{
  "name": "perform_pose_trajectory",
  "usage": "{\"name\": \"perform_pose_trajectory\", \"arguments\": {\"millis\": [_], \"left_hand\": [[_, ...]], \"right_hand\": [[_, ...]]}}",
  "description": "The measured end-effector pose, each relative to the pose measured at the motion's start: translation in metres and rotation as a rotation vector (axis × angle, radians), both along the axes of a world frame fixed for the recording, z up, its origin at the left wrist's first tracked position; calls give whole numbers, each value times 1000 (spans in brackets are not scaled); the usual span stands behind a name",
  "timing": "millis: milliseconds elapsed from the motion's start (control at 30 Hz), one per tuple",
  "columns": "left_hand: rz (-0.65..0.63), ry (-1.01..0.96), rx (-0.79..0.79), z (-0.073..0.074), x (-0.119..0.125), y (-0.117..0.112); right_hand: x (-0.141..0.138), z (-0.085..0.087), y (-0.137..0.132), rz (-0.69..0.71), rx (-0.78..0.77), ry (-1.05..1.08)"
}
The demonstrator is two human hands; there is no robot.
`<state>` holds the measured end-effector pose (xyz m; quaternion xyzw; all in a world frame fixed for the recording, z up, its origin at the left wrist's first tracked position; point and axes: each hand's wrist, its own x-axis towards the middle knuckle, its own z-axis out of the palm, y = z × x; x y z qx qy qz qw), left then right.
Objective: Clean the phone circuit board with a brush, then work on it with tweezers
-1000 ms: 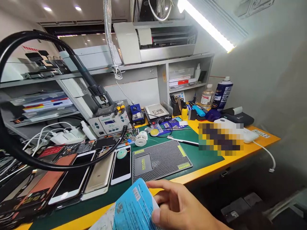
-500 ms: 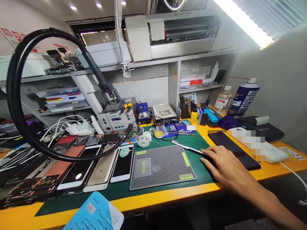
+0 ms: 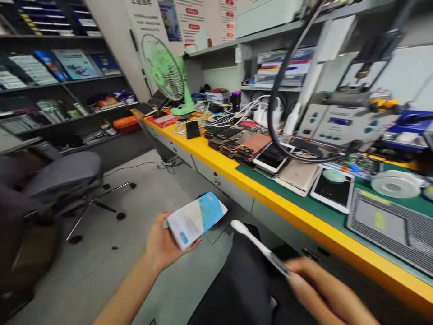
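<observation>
My left hand is closed around a smartphone with a blue-and-white printed face, held tilted over the floor beside the bench. My right hand grips a toothbrush by its dark handle, the white head pointing up and left toward the phone. A gap separates brush and phone. Both hands are above my lap, in front of the bench. The fingers beneath the phone are partly hidden.
On the yellow-edged bench lie several phones, a grey perforated mat and a solder spool. A soldering station with a looping black hose stands behind. A green fan and office chair are leftward.
The view has swung left. My right hand has lifted the toothbrush from the bench and brought it over my lap. The phone has come up into view with my left hand holding it.
</observation>
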<state>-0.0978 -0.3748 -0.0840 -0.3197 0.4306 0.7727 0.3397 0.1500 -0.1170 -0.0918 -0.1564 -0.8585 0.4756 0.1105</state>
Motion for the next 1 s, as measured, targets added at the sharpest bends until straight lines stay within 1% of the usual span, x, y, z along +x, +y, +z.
{"name": "perform_pose_trajectory", "arguments": {"millis": [67,100,167,233,300,367,433,600,700,767,833,933,1000], "left_hand": [[20,-45,41,-26,-29,-8],[22,-62,64,-40,-43,-12],[18,-110,92,-67,-69,-21],[23,-148,107,-92,-91,-30],[30,-177,117,-114,-110,-38],[33,-197,129,-132,-126,-44],[32,-214,137,-148,-139,-49],[55,-249,106,-177,-162,-55],[91,-253,91,-191,-170,-58],[113,-257,88,-198,-173,-59],[133,-261,86,-205,-175,-59],[150,-272,83,-213,-176,-59],[155,-281,81,-218,-176,-58]], "right_hand": [[-72,-30,-41,149,-163,-59],[-107,-47,-56,203,-242,-87],[-165,-82,-76,220,-362,-136],[-207,-114,-86,258,-403,-193],[-233,-140,-90,278,-431,-248],[-249,-159,-92,289,-448,-290],[-263,-174,-94,285,-444,-322],[-300,-210,-94,207,-335,-370],[-322,-228,-94,163,-270,-384],[-332,-237,-97,150,-246,-392],[-337,-243,-101,171,-248,-406],[-339,-251,-105,238,-275,-436],[-342,-258,-104,241,-280,-447]]}}
